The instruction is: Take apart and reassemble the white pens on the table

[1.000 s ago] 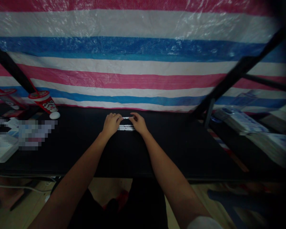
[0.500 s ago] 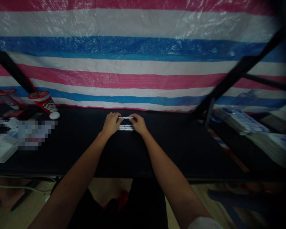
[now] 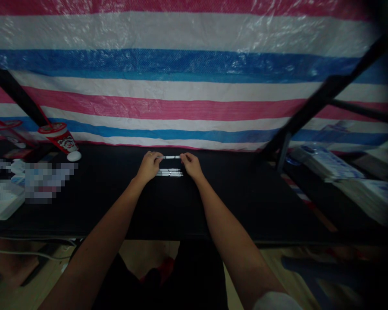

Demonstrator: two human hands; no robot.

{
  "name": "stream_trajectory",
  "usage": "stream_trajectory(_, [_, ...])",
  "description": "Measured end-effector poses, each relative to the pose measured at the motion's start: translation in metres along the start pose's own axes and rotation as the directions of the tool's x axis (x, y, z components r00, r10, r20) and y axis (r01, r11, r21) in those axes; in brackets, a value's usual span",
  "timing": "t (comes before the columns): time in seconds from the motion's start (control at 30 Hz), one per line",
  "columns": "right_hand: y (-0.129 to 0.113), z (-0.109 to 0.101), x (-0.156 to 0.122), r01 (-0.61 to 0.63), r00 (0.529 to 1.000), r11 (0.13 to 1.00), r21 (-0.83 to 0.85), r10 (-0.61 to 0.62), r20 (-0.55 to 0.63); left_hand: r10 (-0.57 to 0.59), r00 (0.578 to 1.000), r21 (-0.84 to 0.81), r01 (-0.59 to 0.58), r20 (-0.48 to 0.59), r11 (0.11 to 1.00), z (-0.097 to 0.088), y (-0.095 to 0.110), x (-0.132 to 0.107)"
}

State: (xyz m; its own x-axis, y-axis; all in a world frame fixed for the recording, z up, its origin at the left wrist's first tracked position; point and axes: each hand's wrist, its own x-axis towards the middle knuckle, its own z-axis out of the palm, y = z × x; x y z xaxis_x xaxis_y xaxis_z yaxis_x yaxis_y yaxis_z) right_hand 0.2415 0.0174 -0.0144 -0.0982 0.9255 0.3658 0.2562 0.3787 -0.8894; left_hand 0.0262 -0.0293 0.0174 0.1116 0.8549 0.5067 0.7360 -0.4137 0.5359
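A slim white pen (image 3: 172,157) with a dark mark lies level between my hands, just beyond a small group of similar pens. My left hand (image 3: 150,166) pinches its left end, and my right hand (image 3: 191,165) pinches its right end. Nearer to me, the other white pens (image 3: 170,172) lie side by side on the black tabletop (image 3: 171,206), their tips toward the right. The fingers of my left hand cover some of their left ends.
At the left stand a red cup (image 3: 58,138) with a straw and a white egg-shaped object (image 3: 74,156). A white plastic box (image 3: 4,200) sits near the left edge. Stacked packets (image 3: 330,163) lie at the right, past a dark metal post. A striped sheet (image 3: 181,90) hangs behind the table.
My hands have moved slightly apart along the pen, so more of it shows. The group of pens nearer me is also less covered by my fingers.
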Motion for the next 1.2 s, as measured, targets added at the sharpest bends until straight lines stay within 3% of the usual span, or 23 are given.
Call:
stream_trajectory(0.13, [-0.004,0.0,0.001,-0.008,0.999,0.992,0.123,0.012,-0.033,-0.034,0.999,-0.04,0.035,0.031,0.999,0.001,0.002,0.0])
stream_trajectory(0.33, [-0.005,-0.001,0.0,-0.113,0.993,0.994,0.003,0.113,-0.017,-0.038,0.999,-0.037,0.039,0.019,0.999,0.001,0.001,-0.001])
stream_trajectory(0.5, [-0.003,0.002,0.0,-0.067,0.997,0.985,0.156,0.072,-0.025,-0.061,0.998,-0.043,0.061,0.0,0.997,0.003,-0.004,-0.002])
stream_trajectory(0.7, [-0.002,0.0,-0.005,-0.05,0.999,0.999,-0.005,0.05,-0.015,-0.07,0.998,-0.059,0.07,-0.002,0.996,0.003,-0.008,-0.003])
stream_trajectory(0.93, [-0.007,0.004,-0.005,-0.022,1.0,0.991,0.133,0.024,-0.014,-0.084,0.996,-0.058,0.084,-0.009,0.995,-0.001,-0.006,-0.004])
stream_trajectory(1.2, [-0.015,0.004,-0.009,-0.095,0.994,0.993,0.074,0.098,-0.049,-0.055,0.998,-0.066,0.054,-0.012,0.996,-0.006,0.0,-0.003])
